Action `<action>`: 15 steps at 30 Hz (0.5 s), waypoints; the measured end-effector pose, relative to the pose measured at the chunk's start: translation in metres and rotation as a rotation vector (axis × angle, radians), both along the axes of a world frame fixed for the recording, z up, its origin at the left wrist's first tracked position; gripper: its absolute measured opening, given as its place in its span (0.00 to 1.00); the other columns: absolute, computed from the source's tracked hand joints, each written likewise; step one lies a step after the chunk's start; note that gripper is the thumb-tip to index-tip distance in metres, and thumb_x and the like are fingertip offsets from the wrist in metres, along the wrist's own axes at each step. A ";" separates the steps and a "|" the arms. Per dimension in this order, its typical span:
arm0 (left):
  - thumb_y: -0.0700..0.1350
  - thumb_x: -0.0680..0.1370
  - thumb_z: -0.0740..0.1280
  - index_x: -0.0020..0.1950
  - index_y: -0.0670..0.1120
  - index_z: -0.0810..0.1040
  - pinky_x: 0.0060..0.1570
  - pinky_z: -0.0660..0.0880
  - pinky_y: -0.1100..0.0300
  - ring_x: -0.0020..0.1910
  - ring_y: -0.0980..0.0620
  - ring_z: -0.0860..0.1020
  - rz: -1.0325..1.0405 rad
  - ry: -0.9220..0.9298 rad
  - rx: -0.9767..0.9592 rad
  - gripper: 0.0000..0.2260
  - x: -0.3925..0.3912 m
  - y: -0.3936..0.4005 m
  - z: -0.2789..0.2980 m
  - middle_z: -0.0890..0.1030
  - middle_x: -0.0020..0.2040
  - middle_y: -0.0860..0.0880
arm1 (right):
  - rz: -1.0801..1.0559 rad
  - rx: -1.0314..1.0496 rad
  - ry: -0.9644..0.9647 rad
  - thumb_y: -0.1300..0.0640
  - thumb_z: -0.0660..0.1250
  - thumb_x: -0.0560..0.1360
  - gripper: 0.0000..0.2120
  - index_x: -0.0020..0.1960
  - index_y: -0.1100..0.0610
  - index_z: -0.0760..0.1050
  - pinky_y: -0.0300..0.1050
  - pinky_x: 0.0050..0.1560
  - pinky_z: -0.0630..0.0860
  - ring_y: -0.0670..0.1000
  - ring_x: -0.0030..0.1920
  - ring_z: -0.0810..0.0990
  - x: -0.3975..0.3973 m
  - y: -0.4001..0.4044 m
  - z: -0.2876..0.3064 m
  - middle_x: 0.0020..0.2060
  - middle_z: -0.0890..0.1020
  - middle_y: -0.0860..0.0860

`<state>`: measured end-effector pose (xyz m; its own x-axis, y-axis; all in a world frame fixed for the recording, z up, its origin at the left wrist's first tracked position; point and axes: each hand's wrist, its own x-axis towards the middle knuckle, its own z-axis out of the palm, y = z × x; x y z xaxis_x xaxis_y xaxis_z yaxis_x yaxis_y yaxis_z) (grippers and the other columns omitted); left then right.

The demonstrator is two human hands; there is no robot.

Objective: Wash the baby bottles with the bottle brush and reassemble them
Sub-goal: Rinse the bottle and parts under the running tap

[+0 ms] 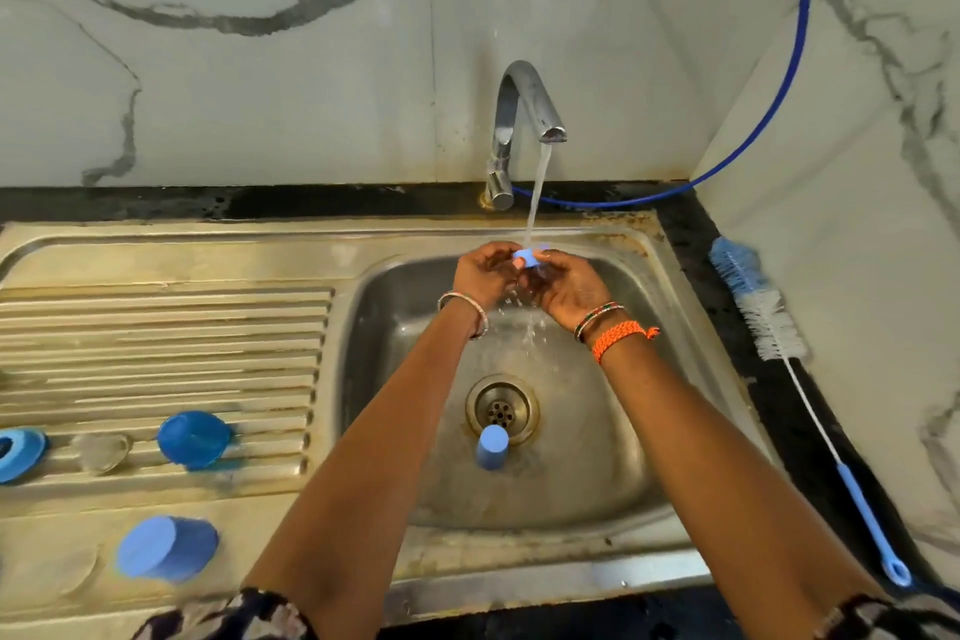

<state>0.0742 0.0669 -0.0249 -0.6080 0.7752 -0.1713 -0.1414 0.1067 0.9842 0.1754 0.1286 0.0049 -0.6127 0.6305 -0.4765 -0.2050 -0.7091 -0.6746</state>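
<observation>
The steel sink [395,509] filled most of the view, its ribbed draining board to the left and its basin under the running tap [524,120]. On the dark worktop [779,411] to the right lay the bottle brush [769,322], untouched and well apart from the hands. On the draining board stood parts already taken apart: a blue cap [167,555], a blue dome [193,439], a blue ring [20,452] and a clear teat [100,452]. A small blue piece [492,447] lay by the drain. Both hands were over the basin, the left hand [480,276] and the right hand [563,286] together pinching a small blue part [527,257] under the stream. I judged the washing to be in progress, with reassembly not begun. The basin walls stood close, but the draining board offered open room.
</observation>
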 end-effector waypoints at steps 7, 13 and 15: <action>0.28 0.73 0.66 0.52 0.37 0.81 0.50 0.75 0.68 0.39 0.63 0.78 0.115 0.180 -0.006 0.11 -0.007 -0.048 0.021 0.82 0.52 0.38 | 0.000 0.296 -0.338 0.54 0.71 0.72 0.08 0.48 0.56 0.76 0.42 0.34 0.78 0.49 0.31 0.79 -0.031 -0.035 0.008 0.35 0.81 0.54; 0.28 0.75 0.62 0.55 0.34 0.79 0.41 0.74 0.66 0.33 0.66 0.76 0.328 0.152 0.016 0.11 -0.050 -0.150 0.039 0.82 0.49 0.40 | 0.120 1.081 -0.850 0.60 0.72 0.69 0.17 0.57 0.63 0.76 0.50 0.59 0.70 0.60 0.57 0.76 -0.056 -0.086 -0.008 0.55 0.79 0.60; 0.29 0.75 0.63 0.53 0.36 0.80 0.34 0.73 0.70 0.33 0.65 0.76 0.356 0.128 0.000 0.10 -0.062 -0.179 0.046 0.81 0.42 0.49 | 0.160 1.063 -0.803 0.58 0.71 0.70 0.14 0.53 0.62 0.77 0.49 0.56 0.71 0.60 0.54 0.78 -0.070 -0.105 -0.006 0.51 0.81 0.60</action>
